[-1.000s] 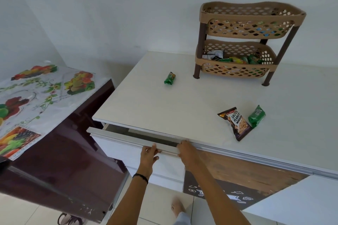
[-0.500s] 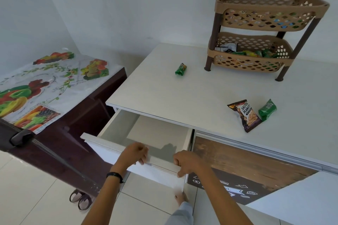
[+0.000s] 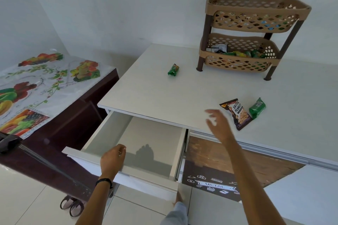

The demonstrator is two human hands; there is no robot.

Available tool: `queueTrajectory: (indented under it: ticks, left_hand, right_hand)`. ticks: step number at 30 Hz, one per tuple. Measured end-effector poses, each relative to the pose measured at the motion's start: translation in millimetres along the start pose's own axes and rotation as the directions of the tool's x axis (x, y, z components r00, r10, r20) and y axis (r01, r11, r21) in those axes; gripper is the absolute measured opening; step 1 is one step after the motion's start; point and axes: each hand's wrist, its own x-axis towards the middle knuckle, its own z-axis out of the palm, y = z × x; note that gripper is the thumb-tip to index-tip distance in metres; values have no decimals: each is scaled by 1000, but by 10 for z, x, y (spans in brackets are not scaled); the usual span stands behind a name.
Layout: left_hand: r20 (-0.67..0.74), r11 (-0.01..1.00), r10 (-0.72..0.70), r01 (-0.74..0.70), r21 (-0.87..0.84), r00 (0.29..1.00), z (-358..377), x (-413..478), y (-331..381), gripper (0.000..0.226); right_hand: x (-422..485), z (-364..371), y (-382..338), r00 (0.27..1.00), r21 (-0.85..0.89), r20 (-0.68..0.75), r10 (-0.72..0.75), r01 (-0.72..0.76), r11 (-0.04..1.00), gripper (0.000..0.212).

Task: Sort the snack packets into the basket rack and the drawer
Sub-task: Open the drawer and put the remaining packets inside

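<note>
The salted peanuts packet [image 3: 236, 114] lies flat near the front edge of the white countertop [image 3: 155, 97], its long axis slanting far-left to near-right. A green packet [image 3: 257, 107] is just beside it. The right hand [image 3: 217, 124] hovers left of it, fingers spread, holding nothing. The left hand [image 3: 113, 159] grips the front rim of the open drawer [image 3: 146, 173].

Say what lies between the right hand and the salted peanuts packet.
Only bare countertop, in the head view, between the right hand and the salted peanuts packet.

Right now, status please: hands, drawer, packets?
Left hand grips open drawer front. Right hand open, hovers beside salted peanuts packet. Nothing between them.
</note>
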Motion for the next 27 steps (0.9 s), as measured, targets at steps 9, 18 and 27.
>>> queueTrajectory:
  ticks: [9,18,27]
  left_hand:
    - [97,984,-19,1,178,995,38,79,-26,25]
    - [346,977,-73,-2,212,935,50,339,-95,26]
    - [523,992,-110,62,108,845,110,628,-186,27]
  right_hand:
    - [479,-539,584,944,-283,-256,209,-280,917,69]
    - [651,-363,734,921,-415,-213,325,-387,824,75]
    - [642,85,388,972,-377,-62,228,-234,896,59]
